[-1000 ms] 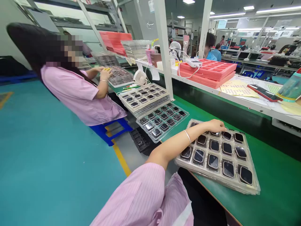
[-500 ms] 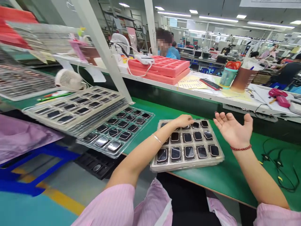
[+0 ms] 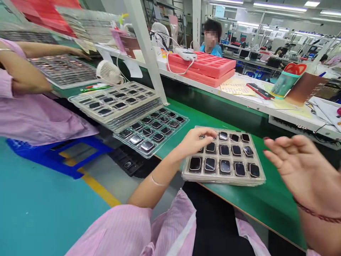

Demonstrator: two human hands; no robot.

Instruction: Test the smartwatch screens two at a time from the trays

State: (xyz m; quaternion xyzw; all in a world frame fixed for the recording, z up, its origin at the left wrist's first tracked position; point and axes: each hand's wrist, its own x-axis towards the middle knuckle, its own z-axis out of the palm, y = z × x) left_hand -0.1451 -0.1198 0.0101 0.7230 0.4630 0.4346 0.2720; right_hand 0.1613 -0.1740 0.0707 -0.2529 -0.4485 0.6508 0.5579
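Observation:
A stacked clear plastic tray (image 3: 223,180) on the green bench holds rows of dark, rounded-square watch faces with pale metal rims, one being this watch face (image 3: 224,150). Over the tray's far left corner is my left hand (image 3: 195,143), fingers loosely curved and the thumb apart, with nothing visible in them; whether it touches the tray I cannot tell. My right hand (image 3: 299,165) is raised above the bench to the right of the tray. Its palm is turned up, its fingers are apart, and it holds nothing.
To the left lie a single clear tray (image 3: 147,153) of watch faces and a tall tray stack (image 3: 112,122). Red foam trays (image 3: 202,67) and a phone (image 3: 259,91) rest on the shelf. A co-worker's arm (image 3: 29,71) reaches in at far left, above a blue stool (image 3: 50,156).
My left hand has drawn back from the tray's far edge toward its left corner. The right hand has come nearer the camera. The view has swung right to left, bringing a co-worker into sight.

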